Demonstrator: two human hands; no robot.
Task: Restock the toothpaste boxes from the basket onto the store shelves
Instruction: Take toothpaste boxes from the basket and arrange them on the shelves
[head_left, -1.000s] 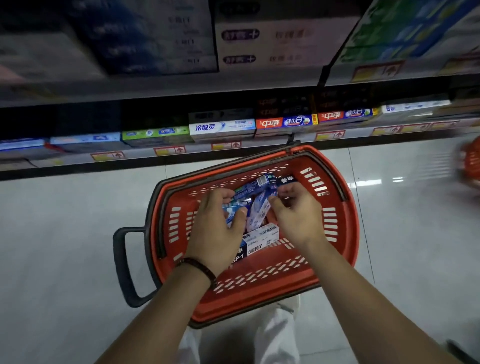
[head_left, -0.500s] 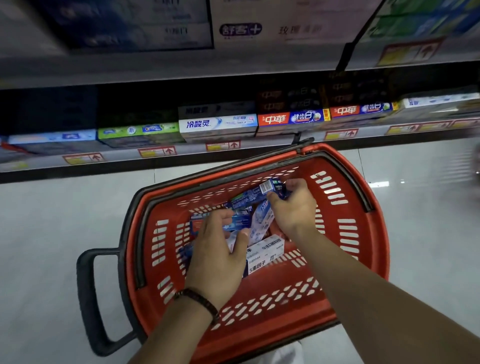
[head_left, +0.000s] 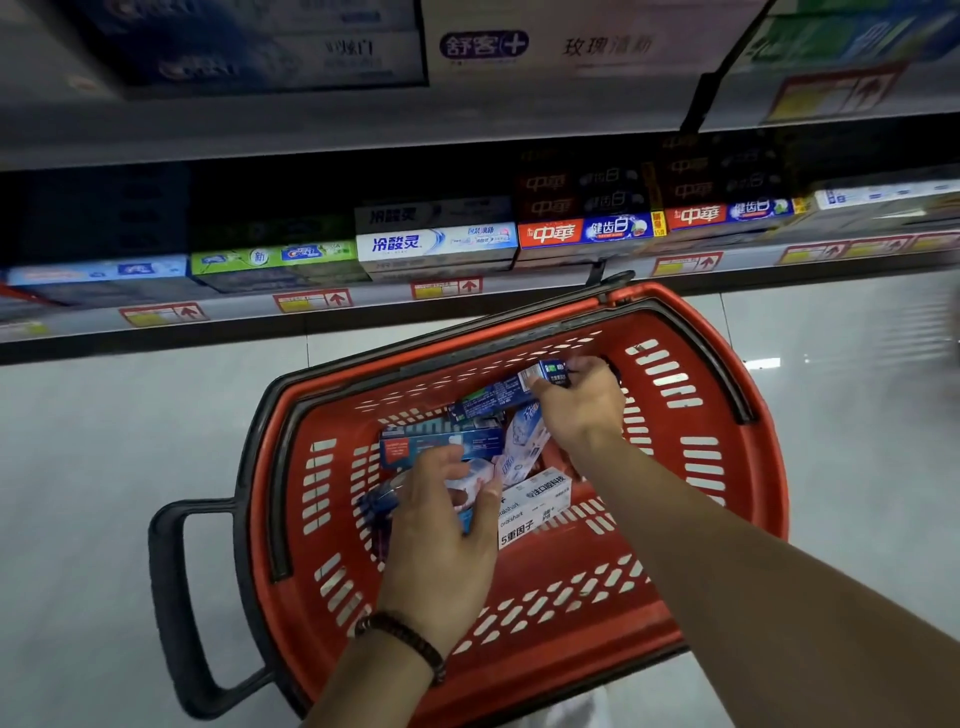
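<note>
Inside a red basket (head_left: 758, 467), grips a blue toothpaste box (head_left: 498, 395) with the right hand (head_left: 582, 405), a pale box (head_left: 470, 486) with the left hand (head_left: 441, 551).

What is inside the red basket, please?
Toothpaste boxes lie piled in the red basket: the right hand grips a long blue box, the left hand holds a pale box, beside a white box. Whatever lies under the pile is covered.

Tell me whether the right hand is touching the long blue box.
Touching: the head view shows the right hand gripping the long blue box by its end.
</note>
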